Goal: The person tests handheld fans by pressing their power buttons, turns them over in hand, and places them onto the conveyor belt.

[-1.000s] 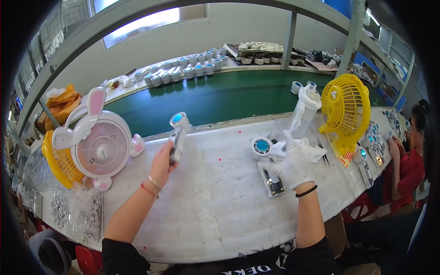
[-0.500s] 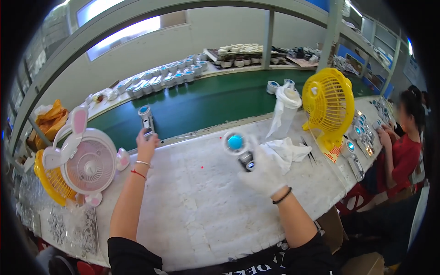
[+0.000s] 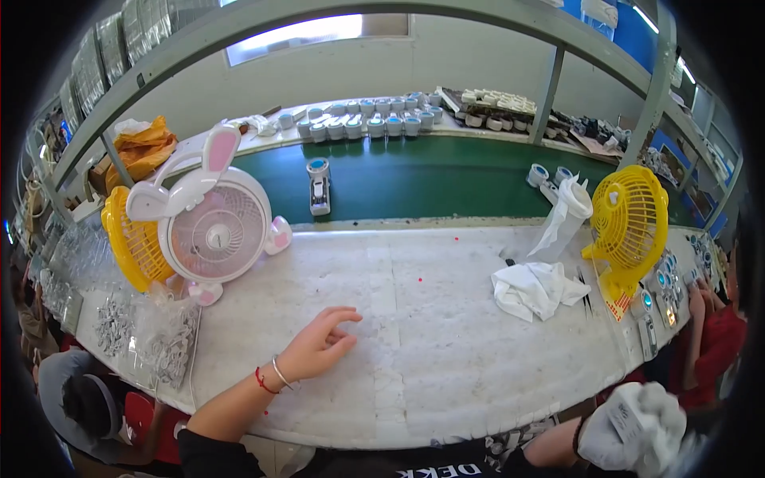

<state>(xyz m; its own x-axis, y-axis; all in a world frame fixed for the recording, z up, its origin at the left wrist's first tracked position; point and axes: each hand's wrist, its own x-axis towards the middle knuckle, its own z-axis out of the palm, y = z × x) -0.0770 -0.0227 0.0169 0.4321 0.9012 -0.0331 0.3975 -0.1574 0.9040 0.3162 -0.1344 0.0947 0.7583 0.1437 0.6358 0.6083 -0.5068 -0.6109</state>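
Observation:
My bare left hand hovers over the white worktop, fingers apart and holding nothing. My right hand, in a white glove, is low at the right, past the table's front edge. Its fingertips are smeared by motion, so what it holds, if anything, is unclear. On the green conveyor belt lies a small white-and-grey handheld device with a round blue face. Another handheld device, also blue-faced, rests at the right end of the worktop.
A white-and-pink rabbit-shaped fan stands left, before a yellow fan. Another yellow fan stands right, near a crumpled white cloth and dark tweezers. Rows of blue-faced parts line the far shelf. A person in red works at right.
My left hand has let go of the device on the belt and drawn back. My right hand swung down right; the device it held is no longer visible. The view turned left.

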